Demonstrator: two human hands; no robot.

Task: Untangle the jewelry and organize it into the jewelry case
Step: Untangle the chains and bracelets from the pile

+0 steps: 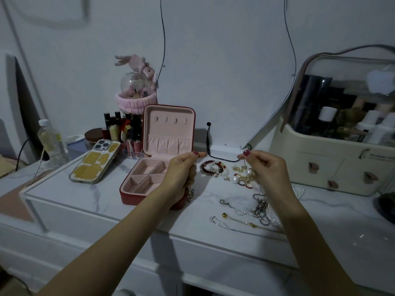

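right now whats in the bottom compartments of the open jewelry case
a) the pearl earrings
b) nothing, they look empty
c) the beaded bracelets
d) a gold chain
b: the pink compartments of the jewelry case show only bare lining where visible, though the left hand covers part of it; the beaded bracelets and pearl earrings lie on the tabletop to its right.

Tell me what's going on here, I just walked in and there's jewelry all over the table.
A person is sorting tangled jewelry. Both hands are raised: the left hand and right hand each pinch an end of a thin chain, a charm dangling below the left. The open jewelry case looks empty. A beaded bracelet, pearl earrings and more necklaces lie loose on the marble tabletop.
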